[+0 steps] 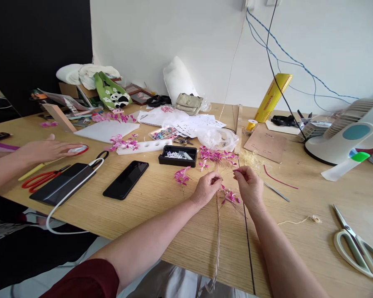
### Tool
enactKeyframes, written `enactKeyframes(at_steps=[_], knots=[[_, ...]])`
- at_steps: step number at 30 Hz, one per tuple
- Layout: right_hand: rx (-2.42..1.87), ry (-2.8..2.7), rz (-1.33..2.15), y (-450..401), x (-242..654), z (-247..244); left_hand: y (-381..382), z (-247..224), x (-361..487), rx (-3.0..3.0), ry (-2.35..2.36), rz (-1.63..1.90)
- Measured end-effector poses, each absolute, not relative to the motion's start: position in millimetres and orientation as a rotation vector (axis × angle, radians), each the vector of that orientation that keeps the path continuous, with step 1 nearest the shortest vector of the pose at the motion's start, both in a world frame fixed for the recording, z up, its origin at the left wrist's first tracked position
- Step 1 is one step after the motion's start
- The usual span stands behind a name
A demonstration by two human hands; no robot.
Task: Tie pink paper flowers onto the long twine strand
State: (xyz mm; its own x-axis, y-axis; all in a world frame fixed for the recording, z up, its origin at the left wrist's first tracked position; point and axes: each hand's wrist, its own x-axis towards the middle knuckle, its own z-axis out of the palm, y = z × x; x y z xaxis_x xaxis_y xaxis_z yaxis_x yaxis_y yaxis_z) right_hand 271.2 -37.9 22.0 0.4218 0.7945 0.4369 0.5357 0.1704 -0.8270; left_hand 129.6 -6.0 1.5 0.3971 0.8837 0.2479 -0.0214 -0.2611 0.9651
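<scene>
My left hand (206, 188) is closed in a pinch at the upper part of a long brownish stem (218, 231), which hangs down past the table's front edge. My right hand (250, 187), a little to the right, pinches a fine pale thread (227, 171) that runs between the two hands. Pink artificial flowers (218, 155) lie just beyond my fingers. Another pink sprig (230, 195) sits between my hands, and a loose one (182, 177) rests to the left. My fingertips cover the spot where thread and stem meet.
A black tray (178, 156) of small white pieces, a phone (126, 179) and a power bank (62, 182) stand left. Scissors (357, 244), tweezers (277, 192) and a white fan (345, 132) are on the right. A co-worker's hand (51, 151) reaches in at left.
</scene>
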Motion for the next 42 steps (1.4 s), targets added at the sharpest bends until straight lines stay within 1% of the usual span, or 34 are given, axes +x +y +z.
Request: enactKeyframes(at_steps=[3,6,10,16,20,24,27,30,35,42], knots=[[-1.441,-1.248,0.315,-37.7,270.5,22.2,-8.5,3.4,127.3,1.383,0.686,1.03],[-1.362,-1.203,0.413,-37.0,268.7,21.5,-10.6,5.5,125.1,1.22,0.643,1.075],[-1.215,-1.189,0.59,-37.5,264.6,22.3,-12.9,8.9,123.7,1.282,0.561,1.06],[-1.176,-1.28,0.67,-38.3,260.6,20.9,-12.6,9.8,127.1,1.39,0.557,1.019],[-1.253,-1.425,0.554,-38.8,260.7,17.2,-8.2,5.2,128.3,1.424,0.646,1.1],[-1.386,-1.608,0.29,-41.4,260.9,15.9,-5.7,4.9,126.4,1.627,0.754,1.196],[-1.397,-1.62,0.159,-42.3,260.8,16.2,-6.0,7.5,125.1,1.776,0.78,1.273],[-1.378,-1.572,0.167,-41.7,260.1,16.4,-7.1,8.6,124.7,1.824,0.762,1.309],[-1.353,-1.533,0.212,-40.9,258.0,15.1,-6.9,4.6,125.1,1.7,0.748,1.257],[-1.422,-1.674,0.023,-42.2,257.3,12.9,-2.8,0.1,127.5,1.572,0.768,1.199]])
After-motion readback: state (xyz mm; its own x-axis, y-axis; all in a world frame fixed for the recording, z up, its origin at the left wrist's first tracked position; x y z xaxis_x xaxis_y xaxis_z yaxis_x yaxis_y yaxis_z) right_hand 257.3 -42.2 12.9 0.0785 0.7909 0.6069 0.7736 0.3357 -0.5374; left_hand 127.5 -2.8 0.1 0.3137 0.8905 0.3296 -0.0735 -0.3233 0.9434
